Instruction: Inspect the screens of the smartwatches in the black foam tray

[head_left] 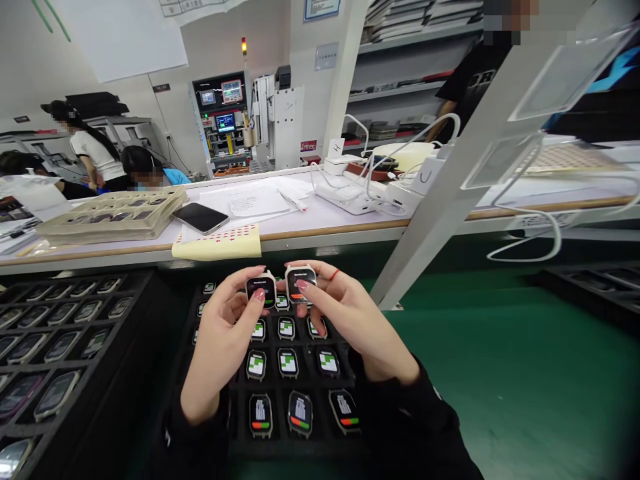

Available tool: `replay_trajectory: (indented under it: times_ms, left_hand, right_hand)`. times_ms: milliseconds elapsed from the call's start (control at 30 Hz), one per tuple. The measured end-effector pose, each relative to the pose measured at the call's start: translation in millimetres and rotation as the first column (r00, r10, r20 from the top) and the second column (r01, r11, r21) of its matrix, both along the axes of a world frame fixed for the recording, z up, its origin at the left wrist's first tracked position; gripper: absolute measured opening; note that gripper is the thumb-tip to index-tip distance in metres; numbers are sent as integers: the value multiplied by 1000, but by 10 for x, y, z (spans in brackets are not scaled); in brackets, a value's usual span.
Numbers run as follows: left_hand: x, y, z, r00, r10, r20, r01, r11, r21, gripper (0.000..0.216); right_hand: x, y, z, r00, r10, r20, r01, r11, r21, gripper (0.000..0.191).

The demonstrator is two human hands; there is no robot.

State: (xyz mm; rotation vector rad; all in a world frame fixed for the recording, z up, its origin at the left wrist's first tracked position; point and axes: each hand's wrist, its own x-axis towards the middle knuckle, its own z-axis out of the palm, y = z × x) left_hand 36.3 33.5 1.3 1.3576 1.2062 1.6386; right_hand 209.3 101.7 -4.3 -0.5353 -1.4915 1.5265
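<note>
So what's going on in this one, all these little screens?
A person holds a smartwatch body in each hand above a black tray of lit-up watch bodies. The left hand pinches one watch; the right hand holds another watch, screens facing up. A second tray of dark units lies to the left. A phone rests on the shelf behind.

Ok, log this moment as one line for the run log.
left hand: holds smartwatch body | right hand: holds second smartwatch body | below: black tray of lit watches
</note>
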Motion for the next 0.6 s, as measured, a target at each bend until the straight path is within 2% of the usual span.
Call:
replay_trajectory:
  times_ms: [133, 367, 467, 567, 600]
  left_hand:
    - [-19, 9, -8, 1000, 24, -3, -24, 1000, 10, 22]
    - [-61, -6, 14, 998, 48, -40, -47, 999, 14, 30]
    - [-98, -30, 48, 999, 22, -23, -22, 1000, 12, 36]
    - [-167, -98, 100, 999, -40, -3, 40, 999, 5, 41]
    - [-197, -131, 118, 997, -74, 6, 74, 997, 4, 43]
  right_hand:
    - [41, 10, 7, 999, 46, -9, -46, 999, -1, 42]
    - [189, -70, 55, 975, 194, -112, -200, 979, -42, 43]
    - [233, -247, 121, 981, 189, -49, -184, 979, 88, 38]
    - [265, -515, 200, 998, 64, 15, -65, 940, 334, 34]
    - [279, -611, 227, 999, 31, 35, -41, 927, 374, 31]
